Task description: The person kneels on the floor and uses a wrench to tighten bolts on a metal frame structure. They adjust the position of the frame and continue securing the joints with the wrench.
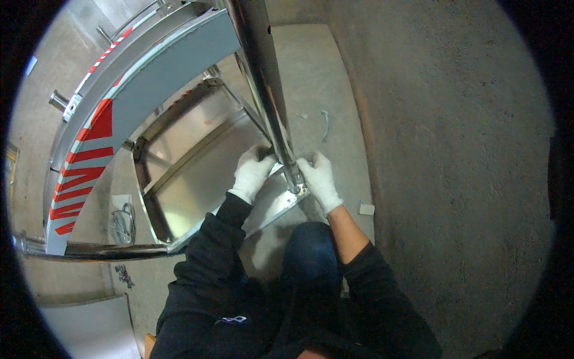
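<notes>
My hands wear white gloves and flank the lower end of a shiny metal post [273, 113]. On its left side is my left hand [251, 175], fingers curled in against the post; what they grip is hidden. To the right of it, my right hand [321, 181] bends its thumb and fingers in near the post's foot, and I cannot make out what is between them. The post meets the corner of a shallow metal tray [206, 152] with a raised rim and a cross bar. A small plate with holes shows at that corner.
A curved grey panel with red stripes [173, 69] arches above the tray at upper left. A horizontal tube [113, 251] runs along the left. A rough dark wall [454, 149] rises at right. A small white block [366, 209] and a pale strip [325, 125] lie on the floor.
</notes>
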The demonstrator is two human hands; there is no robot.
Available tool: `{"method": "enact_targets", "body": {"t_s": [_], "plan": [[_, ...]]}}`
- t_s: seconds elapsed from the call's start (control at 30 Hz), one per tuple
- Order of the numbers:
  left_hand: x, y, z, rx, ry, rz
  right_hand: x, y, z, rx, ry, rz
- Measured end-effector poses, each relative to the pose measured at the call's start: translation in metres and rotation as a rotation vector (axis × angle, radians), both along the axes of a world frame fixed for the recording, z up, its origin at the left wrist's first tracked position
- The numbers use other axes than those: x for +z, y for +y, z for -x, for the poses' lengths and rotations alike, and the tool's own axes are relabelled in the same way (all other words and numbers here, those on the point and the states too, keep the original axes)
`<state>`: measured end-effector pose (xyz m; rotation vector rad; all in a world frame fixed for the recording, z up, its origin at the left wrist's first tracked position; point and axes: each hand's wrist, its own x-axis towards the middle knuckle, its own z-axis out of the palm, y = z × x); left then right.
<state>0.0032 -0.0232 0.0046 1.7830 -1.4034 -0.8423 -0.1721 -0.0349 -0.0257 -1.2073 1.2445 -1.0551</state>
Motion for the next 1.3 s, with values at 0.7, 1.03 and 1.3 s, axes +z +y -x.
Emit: {"method": "enact_targets", "body": {"t_s": [0.7,1.03,1.3], "plan": [[0.009,0.002,0.0,-0.004,-0.074,0.032,-0.023,-0.006,0.01,0.163,-0.477,-0.345],[0.008,0.0,0.0,-0.034,-0.007,0.039,-0.021,-0.013,0.015,0.21,0.058,0.134],[-0.017,-0.013,-0.016,0.013,0.102,-0.065,-0.019,-0.049,0.028,0.408,0.731,1.214]]}}
